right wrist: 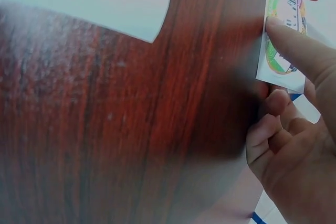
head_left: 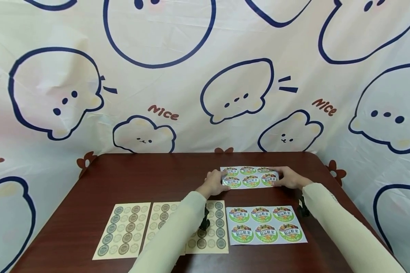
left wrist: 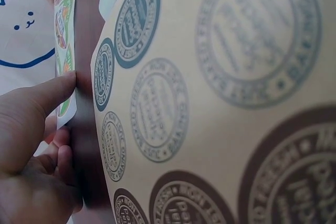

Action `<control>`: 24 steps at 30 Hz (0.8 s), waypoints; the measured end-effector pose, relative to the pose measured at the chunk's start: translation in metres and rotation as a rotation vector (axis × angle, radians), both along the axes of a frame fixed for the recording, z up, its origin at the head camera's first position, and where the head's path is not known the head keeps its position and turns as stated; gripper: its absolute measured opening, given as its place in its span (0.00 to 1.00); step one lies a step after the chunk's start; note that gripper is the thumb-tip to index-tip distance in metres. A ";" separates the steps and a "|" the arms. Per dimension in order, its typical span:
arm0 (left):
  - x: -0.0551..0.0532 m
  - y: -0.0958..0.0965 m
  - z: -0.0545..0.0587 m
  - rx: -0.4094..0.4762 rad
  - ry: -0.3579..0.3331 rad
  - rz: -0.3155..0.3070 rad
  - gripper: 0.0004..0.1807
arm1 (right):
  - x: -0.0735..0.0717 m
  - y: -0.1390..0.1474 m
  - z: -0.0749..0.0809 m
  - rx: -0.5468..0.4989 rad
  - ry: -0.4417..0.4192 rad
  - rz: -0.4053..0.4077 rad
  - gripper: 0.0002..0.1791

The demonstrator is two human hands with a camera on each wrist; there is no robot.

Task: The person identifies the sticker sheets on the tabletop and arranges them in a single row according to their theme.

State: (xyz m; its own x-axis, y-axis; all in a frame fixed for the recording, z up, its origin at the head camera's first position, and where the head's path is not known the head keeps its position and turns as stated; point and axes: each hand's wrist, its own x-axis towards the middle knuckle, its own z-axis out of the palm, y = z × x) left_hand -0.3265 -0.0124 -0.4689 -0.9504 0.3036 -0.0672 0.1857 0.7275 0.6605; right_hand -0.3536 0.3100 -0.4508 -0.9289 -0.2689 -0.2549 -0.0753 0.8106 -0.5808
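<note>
Both hands hold a white sticker sheet [head_left: 253,182] with round green-edged fruit labels over the far part of the table. My left hand [head_left: 213,183] pinches its left end, and my right hand [head_left: 290,178] its right end. In the left wrist view, the left thumb lies on the printed face of the sheet [left wrist: 65,40], with fingers of the left hand [left wrist: 31,135] behind it. The right wrist view shows the right hand [right wrist: 302,150] with its thumb on a label of the sheet [right wrist: 283,74] and curled fingers at the back.
A matching fruit-label sheet [head_left: 254,241] lies flat nearer me. Left of it are cream sheets of round brown and grey stickers: one at far left [head_left: 120,209], another [head_left: 174,218] partly under my left sleeve, a third [head_left: 224,248]. Behind the brown table [head_left: 150,170] hangs a cartoon-printed cloth [head_left: 188,132].
</note>
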 end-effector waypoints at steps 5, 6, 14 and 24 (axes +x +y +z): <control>-0.002 0.000 -0.001 0.006 -0.001 0.005 0.36 | 0.000 0.000 0.002 -0.007 0.029 0.010 0.39; -0.002 0.000 -0.001 0.006 -0.001 0.006 0.36 | 0.000 0.000 0.002 -0.010 0.030 0.012 0.39; 0.001 0.000 -0.001 0.006 -0.008 0.005 0.36 | 0.000 0.001 -0.004 0.000 0.035 -0.006 0.39; 0.001 0.000 -0.002 0.007 0.000 -0.001 0.36 | 0.000 0.002 -0.007 -0.031 0.047 0.011 0.39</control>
State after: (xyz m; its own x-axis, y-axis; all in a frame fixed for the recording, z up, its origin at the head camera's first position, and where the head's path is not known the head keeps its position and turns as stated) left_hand -0.3256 -0.0120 -0.4708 -0.9500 0.3053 -0.0649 0.1869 0.7229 0.6652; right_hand -0.3534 0.3124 -0.4574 -0.9367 -0.2858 -0.2023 -0.1116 0.7913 -0.6011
